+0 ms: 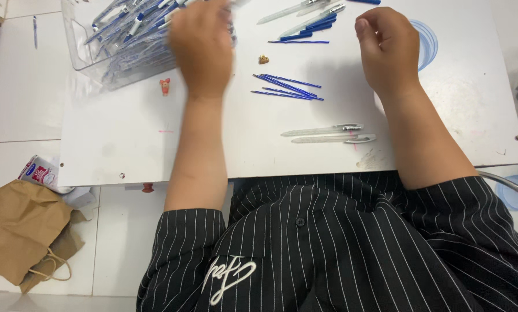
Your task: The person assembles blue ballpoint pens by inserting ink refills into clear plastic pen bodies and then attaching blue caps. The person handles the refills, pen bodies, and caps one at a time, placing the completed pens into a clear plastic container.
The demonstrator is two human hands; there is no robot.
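Left hand [200, 49] blurred at the clear bin [80, 40] of blue-and-clear pens [133, 36]; grip can't be told. Right hand [388, 49] loosely curled, holding nothing visible, near thin blue refills [287, 88].

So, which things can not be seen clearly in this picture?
Head view only:
- Left hand: motion-blurred; its fingers and any grip cannot be told.
- Right hand: seen from the back, so the palm side is hidden.
- Clear bin of pens: cut off by the top edge.
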